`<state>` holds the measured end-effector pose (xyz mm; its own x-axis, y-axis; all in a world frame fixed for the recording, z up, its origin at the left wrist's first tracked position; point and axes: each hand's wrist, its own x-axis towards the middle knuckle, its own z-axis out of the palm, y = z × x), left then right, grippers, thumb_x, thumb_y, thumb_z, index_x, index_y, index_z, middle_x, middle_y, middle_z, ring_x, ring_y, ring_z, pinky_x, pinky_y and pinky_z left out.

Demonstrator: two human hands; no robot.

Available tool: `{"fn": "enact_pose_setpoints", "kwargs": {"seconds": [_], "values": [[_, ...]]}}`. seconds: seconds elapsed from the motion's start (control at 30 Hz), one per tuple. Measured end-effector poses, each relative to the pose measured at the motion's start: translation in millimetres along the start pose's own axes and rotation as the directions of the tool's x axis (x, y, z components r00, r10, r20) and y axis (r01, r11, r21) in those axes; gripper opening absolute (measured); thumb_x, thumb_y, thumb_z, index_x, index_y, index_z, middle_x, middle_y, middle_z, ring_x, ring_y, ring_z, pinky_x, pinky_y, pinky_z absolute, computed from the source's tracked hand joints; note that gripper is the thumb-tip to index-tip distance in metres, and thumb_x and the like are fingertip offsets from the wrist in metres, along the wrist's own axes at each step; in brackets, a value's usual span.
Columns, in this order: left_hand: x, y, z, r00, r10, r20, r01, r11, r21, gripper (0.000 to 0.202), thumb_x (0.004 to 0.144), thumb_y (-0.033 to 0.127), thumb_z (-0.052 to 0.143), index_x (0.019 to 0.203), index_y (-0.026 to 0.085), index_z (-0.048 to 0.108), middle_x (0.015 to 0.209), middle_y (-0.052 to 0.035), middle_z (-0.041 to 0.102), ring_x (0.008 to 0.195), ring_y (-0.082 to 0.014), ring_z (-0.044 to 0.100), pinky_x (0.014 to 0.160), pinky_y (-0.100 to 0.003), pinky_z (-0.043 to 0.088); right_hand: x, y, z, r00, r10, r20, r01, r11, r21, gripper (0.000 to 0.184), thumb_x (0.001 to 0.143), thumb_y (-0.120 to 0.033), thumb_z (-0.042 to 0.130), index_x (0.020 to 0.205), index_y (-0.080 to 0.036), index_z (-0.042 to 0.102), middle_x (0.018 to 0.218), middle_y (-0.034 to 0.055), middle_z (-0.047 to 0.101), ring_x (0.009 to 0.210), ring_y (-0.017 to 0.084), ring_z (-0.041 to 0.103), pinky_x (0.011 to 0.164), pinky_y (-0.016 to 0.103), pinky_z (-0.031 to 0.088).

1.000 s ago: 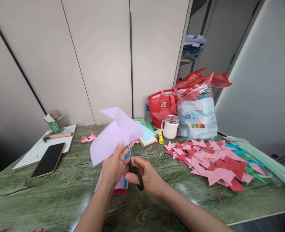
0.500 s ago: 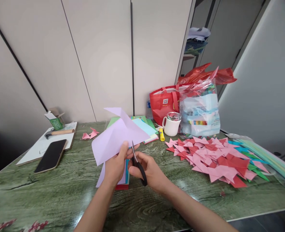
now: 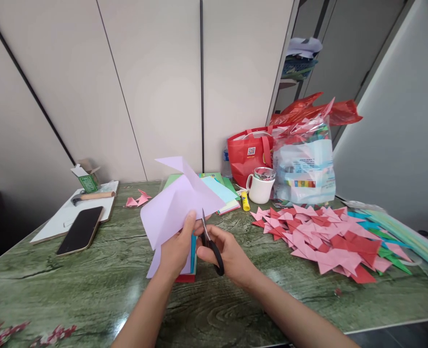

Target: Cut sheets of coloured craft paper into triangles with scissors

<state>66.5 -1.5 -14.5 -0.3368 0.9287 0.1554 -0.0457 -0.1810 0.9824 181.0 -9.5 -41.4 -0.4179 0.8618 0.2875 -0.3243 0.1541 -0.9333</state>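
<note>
My left hand (image 3: 177, 246) pinches a folded lilac paper sheet (image 3: 177, 203) and holds it up above the green marbled table (image 3: 90, 285). My right hand (image 3: 228, 253) grips black-handled scissors (image 3: 210, 241), whose blades point up into the sheet's lower right edge. Under my hands lies a small stack of coloured paper (image 3: 190, 270) with lilac, blue and red edges showing.
A heap of pink, red and green folded paper triangles (image 3: 326, 239) covers the right side. Behind stand a white mug (image 3: 260, 186), a yellow glue stick (image 3: 245, 200), a red bag (image 3: 250, 154) and a plastic bag (image 3: 304, 164). At left lie a black phone (image 3: 81, 229) and a hammer (image 3: 90, 195).
The scissors have moved up further into the lilac sheet's edge. My view has shifted slightly, so things on the table sit a little to the right.
</note>
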Motion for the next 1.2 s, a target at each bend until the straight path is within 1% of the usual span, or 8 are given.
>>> {"fn": "enact_pose_setpoints", "kwargs": {"seconds": [0.1,0.2,0.3,0.47,0.57,0.73,0.87,1.2], "values": [[0.0,-1.4,-2.9,0.998,0.055,0.027,-0.058,0.989,0.133,0.022,0.070,0.041,0.058,0.066,0.021,0.065,0.073,-0.0038,0.069,0.083,-0.0220,0.061,0.087,-0.031,0.038,0.7,0.3,0.5,1.000,0.002,-0.004,-0.002,1.000,-0.008,0.032,0.065,-0.037,0.068,0.088,-0.019,0.055,0.068,-0.0025,0.047,0.061,0.010,0.040,0.056,0.021,0.033],[-0.5,-2.2,-4.3,0.998,0.053,0.031,-0.058,0.972,0.229,0.026,0.072,0.044,0.055,0.062,0.021,0.064,0.068,-0.0026,0.068,0.077,-0.0219,0.061,0.083,-0.032,0.040,0.8,0.4,0.8,1.000,-0.003,-0.009,0.003,1.000,-0.027,0.032,0.066,-0.037,0.067,0.088,-0.018,0.055,0.069,-0.0024,0.047,0.061,0.010,0.040,0.056,0.021,0.034],[-1.8,-0.4,-3.8,0.998,0.058,0.026,-0.063,0.954,0.294,0.027,0.073,0.045,0.053,0.062,0.023,0.064,0.070,-0.0027,0.068,0.078,-0.0226,0.061,0.085,-0.033,0.039,0.5,0.8,0.5,1.000,-0.007,-0.009,0.007,0.999,-0.033,0.032,0.066,-0.037,0.067,0.088,-0.017,0.054,0.069,-0.0022,0.047,0.061,0.010,0.040,0.056,0.021,0.034],[-3.3,3.3,-2.5,1.000,0.024,0.005,-0.025,0.954,0.299,0.025,0.071,0.045,0.055,0.061,0.024,0.065,0.075,-0.0039,0.069,0.087,-0.0254,0.060,0.090,-0.035,0.037,0.2,0.9,0.1,1.000,0.002,-0.014,-0.003,0.999,-0.039,0.035,0.064,-0.039,0.068,0.088,-0.018,0.054,0.068,-0.0022,0.048,0.061,0.010,0.041,0.057,0.022,0.035],[-3.1,2.7,-2.9,0.999,0.031,-0.008,-0.027,0.954,0.299,0.025,0.071,0.046,0.055,0.064,0.024,0.066,0.076,-0.0040,0.069,0.088,-0.0258,0.060,0.091,-0.036,0.035,0.3,0.9,0.0,1.000,0.001,-0.015,-0.002,0.999,-0.045,0.037,0.063,-0.040,0.069,0.088,-0.017,0.055,0.069,-0.0021,0.048,0.061,0.010,0.041,0.057,0.022,0.035],[-3.7,2.4,-2.9,0.999,0.041,0.011,-0.042,0.939,0.342,0.028,0.073,0.046,0.052,0.061,0.024,0.064,0.071,-0.0026,0.069,0.081,-0.0234,0.061,0.087,-0.033,0.039,0.4,1.1,-0.4,1.000,0.006,-0.012,-0.007,0.999,-0.050,0.036,0.062,-0.040,0.069,0.087,-0.018,0.054,0.068,-0.0024,0.047,0.060,0.010,0.040,0.056,0.021,0.035],[-4.1,2.1,-2.4,0.999,0.033,0.000,-0.031,0.946,0.322,0.029,0.072,0.047,0.052,0.058,0.023,0.062,0.068,-0.0022,0.069,0.078,-0.0233,0.061,0.084,-0.033,0.040,0.7,0.7,-0.5,1.000,-0.002,0.000,0.002,0.999,-0.042,0.035,0.065,-0.037,0.068,0.090,-0.017,0.054,0.070,-0.0018,0.047,0.062,0.010,0.041,0.057,0.021,0.035],[-1.8,-3.1,-4.7,0.998,0.060,0.019,-0.063,0.937,0.344,0.032,0.073,0.051,0.050,0.060,0.024,0.063,0.068,-0.0029,0.069,0.079,-0.0239,0.062,0.081,-0.033,0.042,0.0,-0.3,-0.1,1.000,-0.001,0.006,0.001,1.000,-0.024,0.034,0.064,-0.037,0.069,0.088,-0.018,0.054,0.069,-0.0024,0.048,0.062,0.010,0.041,0.057,0.022,0.034]]}}
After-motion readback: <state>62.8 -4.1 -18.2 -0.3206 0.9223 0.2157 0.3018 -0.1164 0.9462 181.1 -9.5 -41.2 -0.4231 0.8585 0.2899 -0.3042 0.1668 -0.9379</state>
